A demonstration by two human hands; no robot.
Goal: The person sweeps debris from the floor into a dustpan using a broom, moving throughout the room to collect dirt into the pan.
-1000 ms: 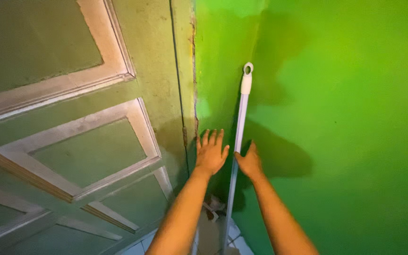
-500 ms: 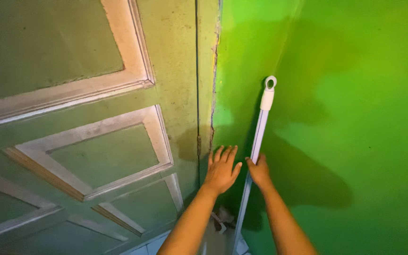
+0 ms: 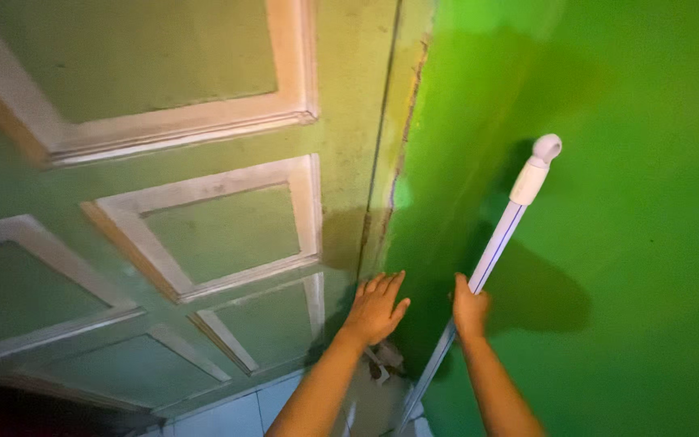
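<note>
No package, label or sign showed anywhere near the hands; the surfaces around them were plain paint.

The long white handle [image 3: 491, 251] was a slim pole with a thin dark line running along its length. It ended at the top in a thicker white plastic cap [image 3: 537, 162] with a rounded hanging loop. It stood tilted, its cap leaning up and to the right of the right hand, its lower end dropping down and to the left of that hand toward the floor, where its foot was cut off by the frame edge. It lay against the bright green wall [image 3: 633, 243], which spread behind and to the right of both hands and carried the pole's dark shadow.

The right hand [image 3: 469, 309] was closed around the handle at about its middle, fingers wrapped over the shaft and the thumb pointing up along it.

The left hand [image 3: 375, 309] was open, fingers straight and held together, palm toward the corner just left of the pole; whether it touched the surface could not be told. It held nothing.

To the left of the left hand stood a dull green door [image 3: 204, 226] with pale raised panel frames. Below the hands, some small pale debris [image 3: 382, 360] sat in the corner, above white floor tiles [image 3: 228, 417].
</note>
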